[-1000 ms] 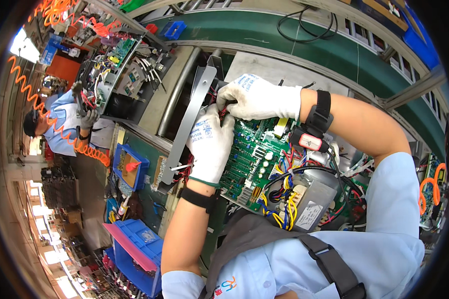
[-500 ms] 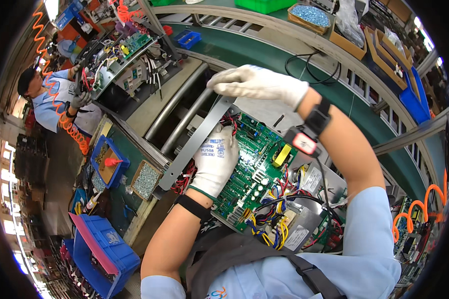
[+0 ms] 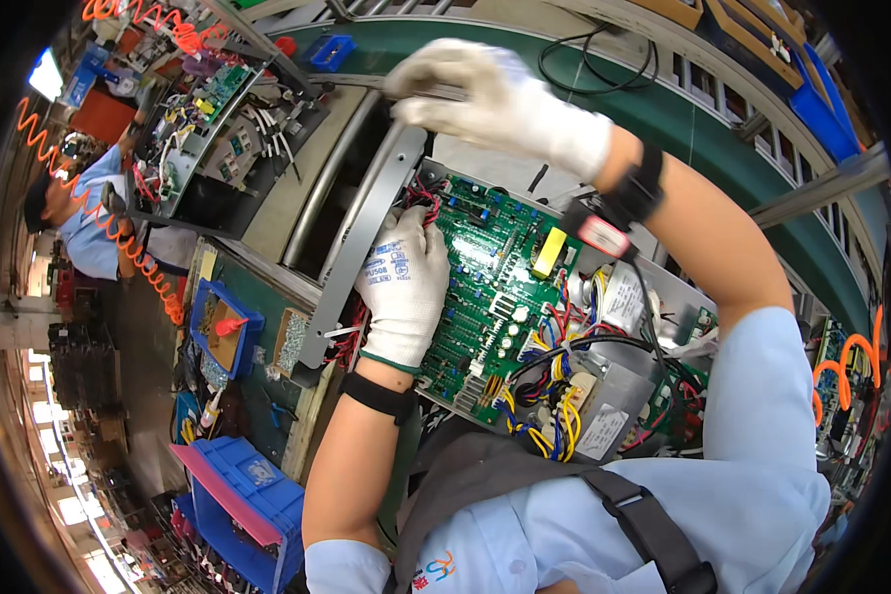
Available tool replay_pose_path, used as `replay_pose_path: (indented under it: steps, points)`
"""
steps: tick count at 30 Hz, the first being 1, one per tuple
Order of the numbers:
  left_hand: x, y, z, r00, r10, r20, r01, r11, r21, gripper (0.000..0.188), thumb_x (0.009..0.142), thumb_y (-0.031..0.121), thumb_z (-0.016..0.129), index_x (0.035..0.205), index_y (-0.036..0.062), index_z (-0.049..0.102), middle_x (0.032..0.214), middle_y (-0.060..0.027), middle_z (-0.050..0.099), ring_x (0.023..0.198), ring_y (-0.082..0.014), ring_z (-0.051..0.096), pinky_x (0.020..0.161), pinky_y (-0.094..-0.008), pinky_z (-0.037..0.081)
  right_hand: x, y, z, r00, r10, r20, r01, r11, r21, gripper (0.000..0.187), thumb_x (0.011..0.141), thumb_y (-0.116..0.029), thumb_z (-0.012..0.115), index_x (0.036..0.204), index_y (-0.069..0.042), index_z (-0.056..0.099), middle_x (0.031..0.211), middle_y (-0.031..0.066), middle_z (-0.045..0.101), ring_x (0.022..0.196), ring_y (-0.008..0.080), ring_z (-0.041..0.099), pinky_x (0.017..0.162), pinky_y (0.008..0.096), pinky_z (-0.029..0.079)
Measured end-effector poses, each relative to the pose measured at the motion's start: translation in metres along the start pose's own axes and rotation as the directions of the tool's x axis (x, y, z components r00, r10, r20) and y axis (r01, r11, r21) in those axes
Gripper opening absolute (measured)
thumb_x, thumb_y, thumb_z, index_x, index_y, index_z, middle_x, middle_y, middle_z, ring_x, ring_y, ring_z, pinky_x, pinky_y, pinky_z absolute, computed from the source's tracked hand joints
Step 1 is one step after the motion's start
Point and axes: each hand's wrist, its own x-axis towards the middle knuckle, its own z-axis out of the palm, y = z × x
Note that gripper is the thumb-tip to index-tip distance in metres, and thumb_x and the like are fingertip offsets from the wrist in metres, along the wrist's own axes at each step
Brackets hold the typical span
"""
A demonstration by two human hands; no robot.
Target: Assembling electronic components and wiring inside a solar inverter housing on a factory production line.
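Note:
My gloved left hand (image 3: 404, 287) lies along the left side of a green circuit board (image 3: 480, 287), beside a long grey metal strip (image 3: 366, 243). Its fingers are bent down by a bundle of red wires (image 3: 424, 196); what is under the fingertips is hidden. Beyond the strip's far end hovers my gloved right hand (image 3: 495, 104), fingers curved and parted from the thumb, with nothing visible in it. Yellow, blue and red wires (image 3: 554, 396) and silver metal boxes (image 3: 609, 411) sit right of the board, in the same unit.
Metal rollers (image 3: 337, 178) run beyond the strip. Blue bins (image 3: 223, 327) and a box of small screws (image 3: 289, 342) stand at left. A similar unit (image 3: 208, 158) is farther left, with a co-worker (image 3: 84, 218) beside it. A black cable (image 3: 604, 69) loops on the green conveyor.
My right hand has moved off the strip's far end, and its fingers have curled. The strip sits more upright along the unit's left side. My left hand remains by the red wires.

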Motion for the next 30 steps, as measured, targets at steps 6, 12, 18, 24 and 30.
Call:
replay_pose_path:
  steps: [6,12,18,24,30]
  points:
    - [0.000,-0.009,0.008,0.999,-0.025,0.037,0.030,0.986,-0.163,0.029,0.086,0.013,0.058,0.112,0.0027,0.060,0.100,-0.0145,0.065,0.086,-0.0275,0.066,0.077,-0.0348,0.051,-0.055,-0.004,0.028,0.924,-0.141,0.356,0.176,0.982,-0.067,0.036,0.077,-0.022,0.066,0.110,-0.009,0.062,0.097,0.0104,0.067,0.094,0.0288,0.064,0.080,0.0385,0.051]
    - [-0.002,-0.006,0.000,0.993,-0.066,0.095,0.095,0.933,-0.348,0.042,0.083,0.005,0.060,0.123,-0.0021,0.051,0.101,-0.0183,0.065,0.094,-0.0266,0.065,0.081,-0.0335,0.050,-0.041,-0.008,0.047,0.863,0.007,0.504,0.066,0.990,-0.126,0.028,0.076,-0.022,0.068,0.101,-0.009,0.066,0.093,0.0094,0.066,0.087,0.0289,0.064,0.076,0.0387,0.050]
    - [-0.030,0.013,-0.028,0.979,0.186,-0.078,-0.189,0.981,-0.033,0.044,0.081,0.009,0.066,0.122,0.0002,0.052,0.103,-0.0177,0.063,0.086,-0.0307,0.065,0.072,-0.0360,0.052,-0.038,0.001,0.048,0.877,0.104,0.468,-0.173,0.979,0.107,0.022,0.075,-0.018,0.065,0.092,-0.005,0.066,0.073,0.0100,0.064,0.067,0.0253,0.062,0.062,0.0355,0.048]
    - [-0.079,0.017,-0.084,0.909,0.276,0.314,-0.150,0.916,-0.372,0.019,0.081,0.011,0.068,0.097,0.0016,0.066,0.077,-0.0115,0.064,0.069,-0.0250,0.064,0.064,-0.0318,0.051,-0.032,0.013,0.045,0.768,0.091,0.634,-0.362,0.878,0.312,0.024,0.076,-0.019,0.061,0.091,-0.001,0.064,0.067,0.0046,0.058,0.062,0.0119,0.053,0.057,0.0312,0.043]
    - [-0.051,0.025,-0.073,0.911,-0.131,0.392,0.393,0.570,-0.722,0.036,0.095,0.032,0.053,0.091,-0.0010,0.068,0.066,-0.0021,0.059,0.060,-0.0070,0.051,0.057,-0.0223,0.041,-0.014,-0.006,0.037,0.621,0.213,0.754,-0.391,0.918,0.062,0.028,0.081,-0.024,0.062,0.095,0.000,0.064,0.072,0.0113,0.062,0.066,0.0196,0.059,0.061,0.0343,0.045]
